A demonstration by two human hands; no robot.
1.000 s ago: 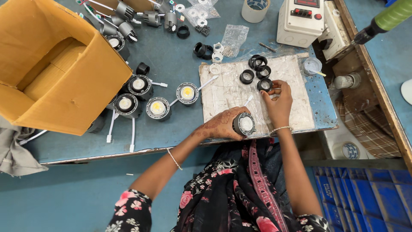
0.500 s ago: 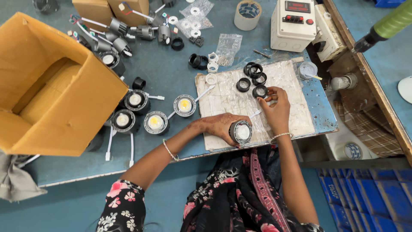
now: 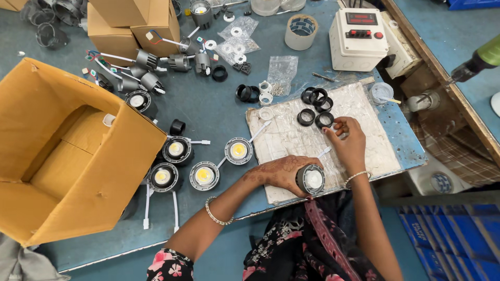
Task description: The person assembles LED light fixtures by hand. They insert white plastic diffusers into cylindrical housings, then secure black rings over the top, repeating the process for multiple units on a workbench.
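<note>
On white mat (image 3: 291, 140): round black lamp (image 3: 311, 179), white face up, in left hand (image 3: 284, 173) grip.

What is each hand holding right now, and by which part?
The left hand grips a round lamp housing around its side. The right hand pinches a black ring at its rim.

Four finished round lamps lie face up in a cluster on the table: one (image 3: 176, 149), a second (image 3: 162, 176), a third (image 3: 203, 176) and a fourth (image 3: 238, 151). A fifth lamp (image 3: 310, 179) sits in the left hand (image 3: 284, 174). Five loose black rings (image 3: 315, 105) gather on the white mat (image 3: 291, 140), the right hand (image 3: 348, 141) at one of them. Two more black rings (image 3: 247, 93) lie just off the mat. There are one open cardboard box (image 3: 62, 156), two shut small boxes (image 3: 134, 26), one tape roll (image 3: 301, 31) and one white control box (image 3: 358, 39).
</note>
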